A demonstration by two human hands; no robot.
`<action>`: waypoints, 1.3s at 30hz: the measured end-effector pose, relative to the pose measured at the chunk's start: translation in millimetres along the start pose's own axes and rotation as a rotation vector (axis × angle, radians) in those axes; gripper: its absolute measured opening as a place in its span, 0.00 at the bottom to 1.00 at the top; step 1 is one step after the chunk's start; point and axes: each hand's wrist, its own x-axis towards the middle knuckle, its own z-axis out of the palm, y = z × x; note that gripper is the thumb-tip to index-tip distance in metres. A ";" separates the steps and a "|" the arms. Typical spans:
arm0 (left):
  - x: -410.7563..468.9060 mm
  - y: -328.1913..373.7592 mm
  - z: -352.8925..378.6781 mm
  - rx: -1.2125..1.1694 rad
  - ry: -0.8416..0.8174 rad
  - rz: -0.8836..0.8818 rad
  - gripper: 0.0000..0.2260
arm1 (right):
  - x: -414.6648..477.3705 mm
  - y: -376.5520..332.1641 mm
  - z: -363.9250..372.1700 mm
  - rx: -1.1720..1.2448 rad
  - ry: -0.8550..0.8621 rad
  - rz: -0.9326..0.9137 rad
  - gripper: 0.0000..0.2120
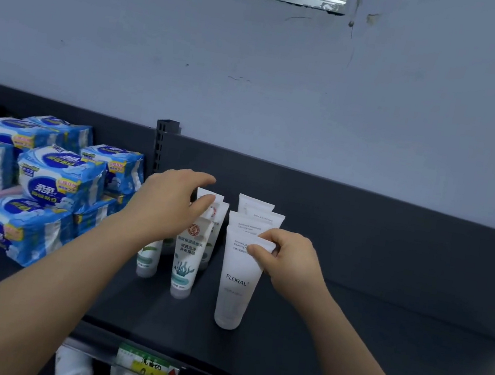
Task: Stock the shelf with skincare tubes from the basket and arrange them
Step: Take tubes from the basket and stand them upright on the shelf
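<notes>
Two rows of white skincare tubes stand cap-down on the dark shelf (pixel 344 348). The front tube of the right row, marked FLORAL (pixel 235 286), is pinched at its top edge by my right hand (pixel 289 263). Three more like it stand behind (pixel 260 213). In the left row, a tube with a seaweed picture (pixel 187 263) stands in front, another tube (pixel 148 261) is left of it behind my forearm. My left hand (pixel 172 201) reaches over this row, thumb and fingers closing on the top of a rear tube (pixel 214 206). No basket is in view.
Blue packs of sanitary pads (pixel 59 177) are stacked at the left of the shelf, close to my left arm. A slotted upright (pixel 167 131) rises behind the tubes. A yellow-green price label (pixel 146 366) hangs on the front edge; more goods sit below.
</notes>
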 end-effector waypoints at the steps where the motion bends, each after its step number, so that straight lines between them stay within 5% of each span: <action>1: -4.1 -1.3 -1.9 0.010 0.013 -0.006 0.17 | 0.7 -0.2 0.2 -0.014 -0.006 -0.002 0.08; 7: -21.5 -3.4 -7.4 0.066 0.024 -0.041 0.18 | -1.7 -2.2 -3.1 -0.133 -0.023 -0.011 0.14; 11: -33.0 -7.2 -14.4 0.127 0.038 -0.060 0.18 | -5.6 -11.6 -6.2 -0.240 0.067 -0.164 0.22; 18: -70.1 -33.4 -43.3 0.265 0.073 -0.128 0.17 | -0.7 -65.9 23.1 -0.224 0.112 -0.460 0.21; 25: -145.0 -104.0 -96.9 0.417 0.084 -0.311 0.19 | -4.9 -148.9 115.0 -0.096 0.041 -0.701 0.22; 39: -359.0 -302.0 -204.6 0.530 0.001 -0.842 0.17 | -84.7 -332.4 360.8 0.110 -0.380 -0.921 0.17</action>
